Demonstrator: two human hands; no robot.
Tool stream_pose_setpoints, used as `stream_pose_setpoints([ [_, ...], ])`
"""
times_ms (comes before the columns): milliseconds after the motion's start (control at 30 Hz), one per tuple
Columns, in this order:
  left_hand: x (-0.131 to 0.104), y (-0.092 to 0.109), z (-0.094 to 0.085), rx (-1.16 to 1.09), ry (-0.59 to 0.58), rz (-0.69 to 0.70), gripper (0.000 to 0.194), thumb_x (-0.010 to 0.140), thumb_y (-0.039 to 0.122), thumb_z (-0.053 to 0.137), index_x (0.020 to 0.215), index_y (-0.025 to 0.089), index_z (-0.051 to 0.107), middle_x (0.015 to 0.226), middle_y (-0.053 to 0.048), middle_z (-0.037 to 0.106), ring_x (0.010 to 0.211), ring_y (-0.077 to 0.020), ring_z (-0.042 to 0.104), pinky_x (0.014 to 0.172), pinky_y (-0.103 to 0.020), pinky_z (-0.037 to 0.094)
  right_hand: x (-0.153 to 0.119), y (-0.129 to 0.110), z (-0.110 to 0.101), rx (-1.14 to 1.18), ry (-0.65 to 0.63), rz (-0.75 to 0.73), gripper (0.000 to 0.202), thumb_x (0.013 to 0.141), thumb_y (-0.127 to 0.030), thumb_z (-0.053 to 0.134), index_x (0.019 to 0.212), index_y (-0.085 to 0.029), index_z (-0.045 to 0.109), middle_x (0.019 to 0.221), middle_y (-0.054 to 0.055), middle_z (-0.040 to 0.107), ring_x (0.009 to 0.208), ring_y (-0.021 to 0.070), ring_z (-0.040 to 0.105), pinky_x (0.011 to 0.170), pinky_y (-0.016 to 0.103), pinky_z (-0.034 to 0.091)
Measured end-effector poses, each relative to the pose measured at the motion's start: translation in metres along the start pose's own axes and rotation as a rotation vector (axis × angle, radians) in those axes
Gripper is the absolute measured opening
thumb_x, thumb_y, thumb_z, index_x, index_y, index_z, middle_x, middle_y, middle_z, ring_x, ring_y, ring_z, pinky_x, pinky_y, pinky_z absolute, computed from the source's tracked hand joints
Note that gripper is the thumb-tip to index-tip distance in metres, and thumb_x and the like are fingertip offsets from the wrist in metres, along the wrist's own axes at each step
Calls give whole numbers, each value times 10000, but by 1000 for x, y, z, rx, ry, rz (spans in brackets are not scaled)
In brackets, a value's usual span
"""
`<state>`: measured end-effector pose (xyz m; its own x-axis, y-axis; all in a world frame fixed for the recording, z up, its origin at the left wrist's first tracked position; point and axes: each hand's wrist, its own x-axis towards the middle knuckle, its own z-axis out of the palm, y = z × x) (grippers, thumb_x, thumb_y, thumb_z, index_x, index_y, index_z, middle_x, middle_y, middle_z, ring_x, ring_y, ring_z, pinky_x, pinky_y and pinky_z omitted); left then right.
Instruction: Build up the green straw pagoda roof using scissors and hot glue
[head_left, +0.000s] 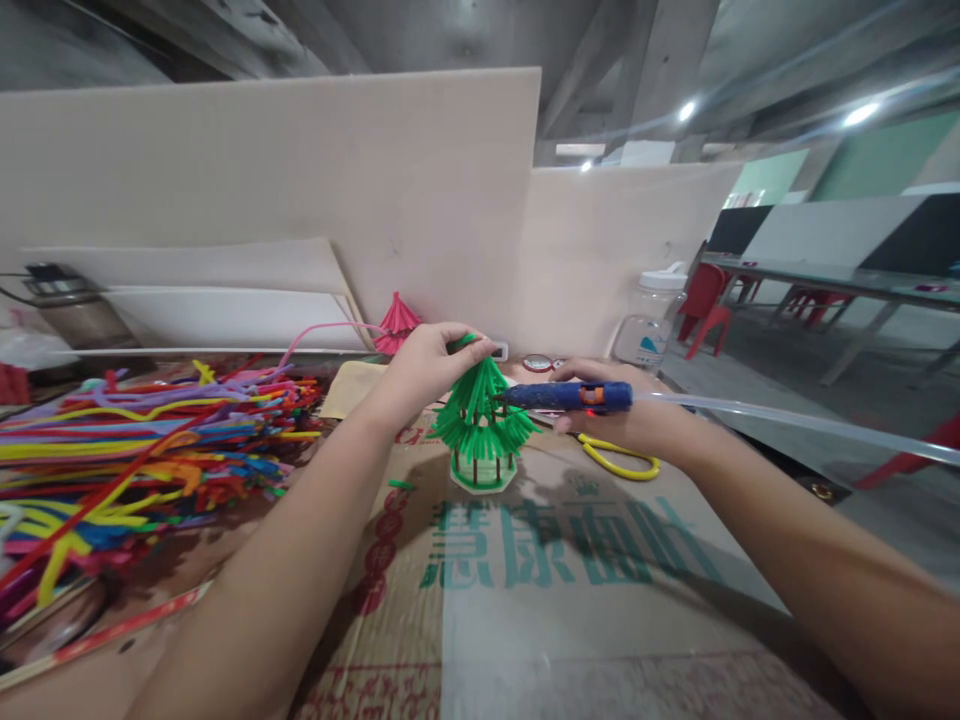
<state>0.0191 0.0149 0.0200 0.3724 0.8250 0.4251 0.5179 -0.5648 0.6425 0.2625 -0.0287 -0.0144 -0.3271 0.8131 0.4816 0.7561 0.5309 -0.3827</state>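
Note:
A small green pavilion (486, 432) with two tiers of pipe-cleaner roof stands upright on printed cardboard (525, 620). Dark posts hold its lower roof over a pale octagonal base (482, 480). My left hand (431, 360) pinches the roof's peak between thumb and fingers. In my right hand (600, 400) is a blue hot glue gun (562, 397) with a long clear glue stick (787, 412) running out behind it. The gun's tip points left and meets the edge of the upper roof; whether it touches is unclear. A short green piece (400, 485) lies left of the base.
Many coloured pipe cleaners (150, 440) are heaped at the left. Yellow-handled scissors (619, 460) lie near my right hand. Behind stand a pink pipe-cleaner roof (397, 322), a clear bottle (649, 320) and a pale board (300, 200). Red chairs (705, 305) are farther right.

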Motion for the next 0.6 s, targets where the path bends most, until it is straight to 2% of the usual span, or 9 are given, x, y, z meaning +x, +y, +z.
stream_pose_setpoints([
  [267, 0, 0, 0, 9, 10, -3, 440, 821, 542, 603, 884, 130, 744, 759, -44, 697, 654, -152, 580, 540, -228, 412, 0, 5, 2, -37, -35, -33, 377, 720, -497, 772, 1018, -276, 703, 1004, 46, 763, 834, 260, 704, 735, 344, 503],
  [467, 1, -4, 1, 9, 11, 2, 460, 823, 563, 603, 889, 129, 741, 725, -30, 665, 604, -130, 532, 520, -221, 382, 1, 3, -1, 44, -12, -23, 362, 715, -517, 756, 944, -243, 697, 931, 42, 753, 773, 228, 682, 647, 289, 472],
  [600, 1, -3, 1, 4, 12, -3, 459, 824, 563, 604, 900, 133, 745, 739, -28, 674, 613, -133, 544, 532, -223, 389, -1, 4, -3, 132, -36, -60, 332, 737, -489, 744, 927, -223, 681, 876, 30, 730, 743, 193, 655, 650, 271, 462],
])
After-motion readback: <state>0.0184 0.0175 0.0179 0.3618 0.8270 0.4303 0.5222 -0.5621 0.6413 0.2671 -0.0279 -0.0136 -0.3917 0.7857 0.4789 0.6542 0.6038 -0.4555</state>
